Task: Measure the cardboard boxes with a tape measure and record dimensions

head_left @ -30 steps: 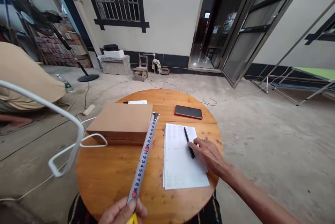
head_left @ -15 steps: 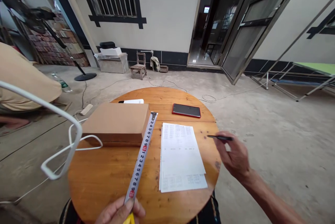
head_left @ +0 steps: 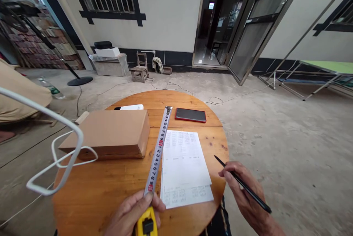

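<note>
Read as a clock with twelve at its far edge, the round wooden table (head_left: 91, 195) has the left hand (head_left: 135, 210) near six, its fingers and thumb closed on the tape measure (head_left: 147, 225). The yellow case sits lowest, and the drawn-out blade (head_left: 156, 153) makes one long, straight line away from the person, its hooked end aimed between twelve and one. Whether the blade touches the wood, I cannot tell. Just left of it, toward ten, lies a closed brown cardboard box (head_left: 110, 129), its long side running roughly nine to three; a white object (head_left: 131, 107) shows behind it near eleven. Just right of the blade, around three, are sheets of paper (head_left: 184, 170), their long axis running close to twelve and six. A red-edged phone (head_left: 190, 115) lies flat near one to two, lengthwise roughly nine to three. Toward four, in view beyond the table's edge, the right hand (head_left: 245, 195) grips a black pen (head_left: 250, 191) slantwise, its tapered end pointing between ten and eleven, its blunt end toward four.
</note>
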`<act>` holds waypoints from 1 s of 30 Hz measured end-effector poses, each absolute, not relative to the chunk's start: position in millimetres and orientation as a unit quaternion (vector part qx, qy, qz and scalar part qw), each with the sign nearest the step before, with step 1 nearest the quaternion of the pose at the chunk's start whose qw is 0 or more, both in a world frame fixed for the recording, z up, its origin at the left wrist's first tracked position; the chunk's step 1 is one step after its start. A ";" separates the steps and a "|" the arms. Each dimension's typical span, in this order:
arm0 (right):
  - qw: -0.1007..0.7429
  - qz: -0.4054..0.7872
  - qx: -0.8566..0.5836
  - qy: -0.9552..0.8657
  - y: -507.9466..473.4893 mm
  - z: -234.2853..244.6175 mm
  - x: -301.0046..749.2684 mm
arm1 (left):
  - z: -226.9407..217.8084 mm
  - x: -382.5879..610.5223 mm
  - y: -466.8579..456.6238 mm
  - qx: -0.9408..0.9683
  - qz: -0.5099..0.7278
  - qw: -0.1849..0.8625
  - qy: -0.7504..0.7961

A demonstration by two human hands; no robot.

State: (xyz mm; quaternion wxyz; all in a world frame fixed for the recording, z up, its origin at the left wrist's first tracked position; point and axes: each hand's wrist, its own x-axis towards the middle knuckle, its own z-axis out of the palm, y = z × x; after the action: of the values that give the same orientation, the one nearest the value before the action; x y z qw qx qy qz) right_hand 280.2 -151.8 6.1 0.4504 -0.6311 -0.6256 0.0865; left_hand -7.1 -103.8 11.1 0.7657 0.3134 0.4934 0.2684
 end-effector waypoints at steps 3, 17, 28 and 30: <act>0.456 0.093 -0.633 -0.619 -148.2 -0.8 279.0 | 19.4 15.8 -93.9 0.289 0.263 0.784 0.483; 0.457 0.074 -0.626 -0.627 -112.6 -23.9 298.5 | 10.1 83.4 -21.8 0.239 0.305 0.797 0.463; 0.464 0.067 -0.615 -0.634 -66.2 -4.0 306.7 | -9.1 72.2 -18.9 0.231 0.284 0.823 0.435; 0.461 0.064 -0.613 -0.639 -68.5 -5.3 302.8 | -8.4 70.9 -16.3 0.218 0.293 0.822 0.436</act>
State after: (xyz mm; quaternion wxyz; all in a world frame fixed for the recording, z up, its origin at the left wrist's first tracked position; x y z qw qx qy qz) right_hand 302.8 -68.5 -5.3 0.4608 -0.6130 -0.6387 0.0635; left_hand 70.9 -16.3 -8.4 0.8222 0.2178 0.4364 0.2934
